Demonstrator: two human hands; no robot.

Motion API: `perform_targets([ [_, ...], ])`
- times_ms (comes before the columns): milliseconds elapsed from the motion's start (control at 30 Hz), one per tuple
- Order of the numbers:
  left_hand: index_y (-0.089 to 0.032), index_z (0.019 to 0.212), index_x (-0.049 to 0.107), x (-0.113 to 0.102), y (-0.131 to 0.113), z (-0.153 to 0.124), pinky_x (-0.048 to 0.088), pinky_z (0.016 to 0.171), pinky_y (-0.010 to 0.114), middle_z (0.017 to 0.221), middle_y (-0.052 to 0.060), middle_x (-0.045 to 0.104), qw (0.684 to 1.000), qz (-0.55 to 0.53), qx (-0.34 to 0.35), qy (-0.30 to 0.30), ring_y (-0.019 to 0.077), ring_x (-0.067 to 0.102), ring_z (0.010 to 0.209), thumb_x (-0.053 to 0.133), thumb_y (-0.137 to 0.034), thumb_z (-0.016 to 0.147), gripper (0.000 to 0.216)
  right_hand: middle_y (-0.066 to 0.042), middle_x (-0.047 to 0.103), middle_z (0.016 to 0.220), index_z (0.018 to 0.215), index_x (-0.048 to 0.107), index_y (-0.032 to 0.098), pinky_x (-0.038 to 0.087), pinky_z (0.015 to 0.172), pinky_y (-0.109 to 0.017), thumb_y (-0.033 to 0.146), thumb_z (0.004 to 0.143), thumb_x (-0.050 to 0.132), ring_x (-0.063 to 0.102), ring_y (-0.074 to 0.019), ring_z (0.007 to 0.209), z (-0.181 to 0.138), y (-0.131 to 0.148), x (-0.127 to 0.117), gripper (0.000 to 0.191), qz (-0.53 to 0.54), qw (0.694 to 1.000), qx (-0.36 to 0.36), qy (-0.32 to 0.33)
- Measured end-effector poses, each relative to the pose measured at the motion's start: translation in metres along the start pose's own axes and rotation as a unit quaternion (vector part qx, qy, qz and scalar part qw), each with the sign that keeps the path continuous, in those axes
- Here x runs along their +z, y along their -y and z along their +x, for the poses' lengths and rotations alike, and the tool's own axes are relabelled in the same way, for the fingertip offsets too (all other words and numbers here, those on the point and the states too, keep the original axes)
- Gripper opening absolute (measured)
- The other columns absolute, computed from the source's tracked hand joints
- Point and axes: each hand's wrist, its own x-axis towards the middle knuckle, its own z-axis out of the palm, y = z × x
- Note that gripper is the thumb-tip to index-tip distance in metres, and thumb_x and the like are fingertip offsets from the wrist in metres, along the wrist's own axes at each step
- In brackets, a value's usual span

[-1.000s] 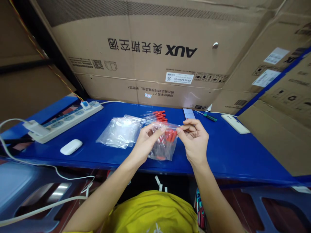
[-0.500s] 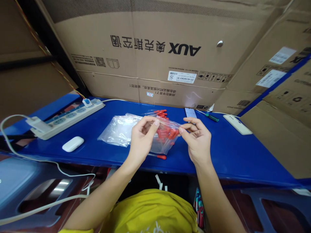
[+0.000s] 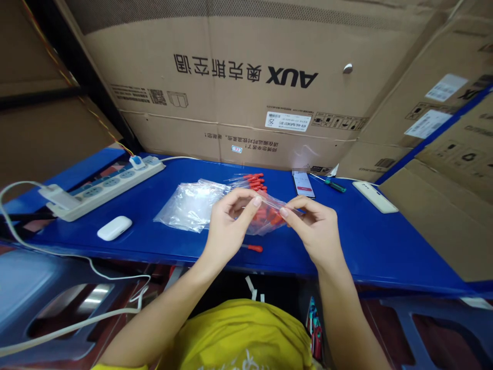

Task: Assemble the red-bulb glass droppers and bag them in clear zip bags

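Both hands pinch the top edge of a clear plastic bag [image 3: 265,226] above the table. My left hand [image 3: 231,221] closes thumb and finger on its left side. At the right corner, my right hand [image 3: 314,226] grips it the same way. Red bulbs show through the film; whether all lie inside the bag or some behind it I cannot tell. Behind the hands lie several droppers [image 3: 254,181] with red bulbs and thin clear stems. A single red-bulbed dropper [image 3: 254,248] rests near the table's front edge. Left of my left hand, clear plastic bags [image 3: 188,205] are piled flat.
On the blue table [image 3: 370,241] are a white power strip [image 3: 111,182], a white earbud case [image 3: 114,228], a lit phone [image 3: 303,185], a green-handled screwdriver [image 3: 336,185] and a white rectangular device [image 3: 374,197]. A large cardboard sheet [image 3: 231,97] stands behind.
The bag's upper edge has tilted, and its lower part has swung up and away. My right hand has turned slightly and shifted a little right. The phone screen now shows a different display.
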Motion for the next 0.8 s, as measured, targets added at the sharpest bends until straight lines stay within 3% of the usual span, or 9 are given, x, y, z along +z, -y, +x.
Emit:
perform_targets([
  [167,-0.02,0.092,0.075,0.004,-0.001,-0.003,0.061,0.072,0.03,0.089,0.003,0.077,1.0,-0.009,-0.022,0.005,0.0165,0.071,0.074,0.078,-0.041,0.094,0.021,-0.001,0.069,0.076,0.081,0.073,0.022,0.054,0.069,-0.03,0.035,0.093,0.077,0.063,-0.0171,0.071,0.0,0.001,-0.004,0.018,-0.019,1.0,0.005,0.021],
  [367,-0.02,0.092,0.078,0.006,0.0,-0.007,0.061,0.082,0.031,0.094,0.005,0.08,0.999,0.007,-0.006,0.038,0.0188,0.073,0.084,0.077,-0.038,0.095,0.019,-0.002,0.074,0.088,0.09,0.078,0.024,0.055,0.074,-0.032,0.033,0.091,0.079,0.067,-0.0191,0.08,-0.002,0.008,0.0,0.009,-0.046,0.998,-0.018,0.032],
  [800,-0.018,0.092,0.077,0.009,-0.002,-0.008,0.059,0.076,0.026,0.09,0.004,0.079,0.998,-0.001,-0.016,0.066,0.0161,0.072,0.079,0.075,-0.038,0.097,0.021,0.002,0.066,0.075,0.079,0.069,0.021,0.048,0.068,-0.029,0.02,0.09,0.072,0.059,-0.0146,0.069,-0.003,0.013,0.0,0.011,-0.055,0.997,-0.038,0.039],
])
